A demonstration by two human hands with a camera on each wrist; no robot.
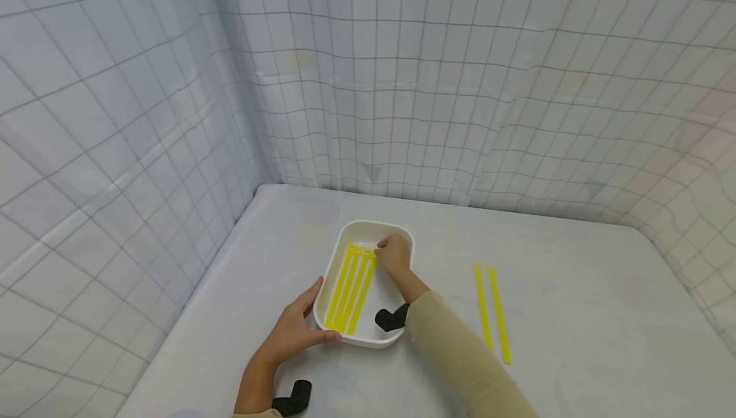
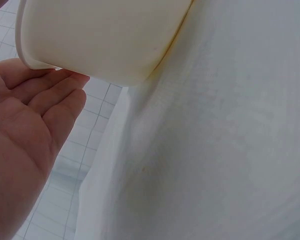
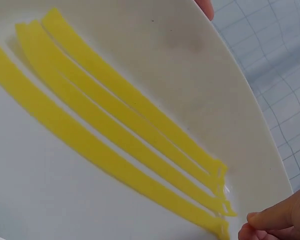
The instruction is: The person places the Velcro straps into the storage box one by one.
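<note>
A white tray point(image 1: 385, 342) stands on the covered table, with several yellow straps point(image 1: 352, 287) side by side in its left half. Each has a slotted end, like a hook-and-loop cable tie. My left hand point(image 1: 296, 328) grips the tray's near left corner, thumb along the near rim; in the left wrist view its fingers lie under the rim. Inside the tray, my right hand point(image 1: 395, 255) is by the straps' far ends. Its thumb and finger are drawn together beside the slotted ends in the right wrist view, apart from them, with no strap seen between.
Two more yellow straps point(image 1: 499, 316) lie on the table to the right of the tray, near the right sleeve point(image 1: 460, 348). A grid-patterned curtain point(image 1: 391, 85) closes off the back and sides. A black band with a mount point(image 1: 392, 319) sits on each wrist.
</note>
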